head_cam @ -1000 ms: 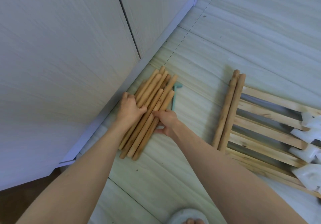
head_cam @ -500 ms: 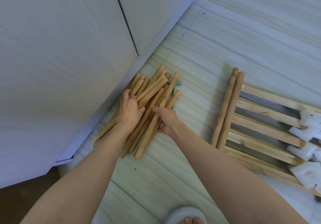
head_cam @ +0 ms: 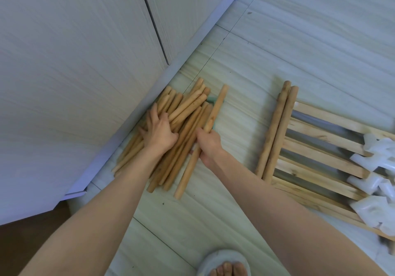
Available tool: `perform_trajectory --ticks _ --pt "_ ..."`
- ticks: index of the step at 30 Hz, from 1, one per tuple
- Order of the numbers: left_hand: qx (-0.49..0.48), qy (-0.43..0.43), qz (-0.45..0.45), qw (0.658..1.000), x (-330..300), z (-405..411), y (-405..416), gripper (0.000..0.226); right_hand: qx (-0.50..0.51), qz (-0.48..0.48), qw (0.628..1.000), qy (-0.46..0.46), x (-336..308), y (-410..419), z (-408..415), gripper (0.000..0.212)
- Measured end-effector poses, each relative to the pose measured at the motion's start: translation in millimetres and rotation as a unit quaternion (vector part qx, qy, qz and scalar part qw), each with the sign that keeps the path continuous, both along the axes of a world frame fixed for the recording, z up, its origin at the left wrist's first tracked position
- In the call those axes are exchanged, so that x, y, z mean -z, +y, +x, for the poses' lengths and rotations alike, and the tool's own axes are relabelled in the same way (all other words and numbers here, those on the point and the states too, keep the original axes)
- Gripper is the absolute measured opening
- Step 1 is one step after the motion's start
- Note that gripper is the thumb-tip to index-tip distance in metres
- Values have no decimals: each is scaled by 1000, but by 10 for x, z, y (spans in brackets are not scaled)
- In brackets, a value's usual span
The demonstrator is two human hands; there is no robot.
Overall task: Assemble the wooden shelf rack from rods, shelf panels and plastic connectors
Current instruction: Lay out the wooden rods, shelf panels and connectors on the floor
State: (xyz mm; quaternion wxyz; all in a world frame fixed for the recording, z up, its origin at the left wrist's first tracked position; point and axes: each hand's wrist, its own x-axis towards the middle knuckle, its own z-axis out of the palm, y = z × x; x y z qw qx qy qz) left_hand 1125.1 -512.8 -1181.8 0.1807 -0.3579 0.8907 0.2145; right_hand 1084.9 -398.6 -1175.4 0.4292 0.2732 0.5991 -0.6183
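So the neat bundle of round light-brown wooden rods (head_cam: pixel 171 130) I had squared up on the floor by the white cabinet a second ago has fanned out into a loose pile, and I've peeled one off the right edge. My right hand (head_cam: pixel 208 145) has its grip curled round that single wooden rod (head_cam: pixel 202 138) near the middle; it now sits apart from the rest, angled a bit differently, its far end clear of the pile. My left hand (head_cam: pixel 159 131) lies flat on top of the pile with the fingers spread, pressing down so the others don't roll off along the pale wood-look floor (head_cam: pixel 277 40).

There's a small teal plastic thing (head_cam: pixel 210 99) peeking out under the far ends, can't tell what it is.

Off to my right, two more rods (head_cam: pixel 277 132) lie side by side against the edge of the slatted pale wooden shelf panels (head_cam: pixel 320 153), and the white plastic connectors (head_cam: pixel 380 168) sit heaped on the panels' far end.

My guess: still early days, nothing's joined yet, and this rod is headed over to the two by the panels.
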Motion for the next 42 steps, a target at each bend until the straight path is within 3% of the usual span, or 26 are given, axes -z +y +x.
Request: perform_trajectory --ticks 6,9,19,25,33,37,42 --pt "81 -16 -169 982 -6 49 208 38 24 -22 999 -10 -7 154 -45 19" --pt "100 5 -200 975 9 61 279 32 19 -19 1000 -1 -5 214 -64 21" --pt "18 27 -46 998 -48 -6 350 30 -8 -55 998 -15 -27 411 -84 24" --pt "-37 23 69 997 19 -35 351 52 -14 -78 997 -21 -81 446 -77 26" --pt "-91 10 122 988 -33 -79 330 50 -33 -54 998 -14 -66 471 -5 22" --pt "-98 4 148 984 -37 -97 315 36 -33 -45 998 -15 -61 457 4 22" --pt "-99 6 112 989 -68 -138 379 35 -34 -73 996 -28 -75 477 14 23"
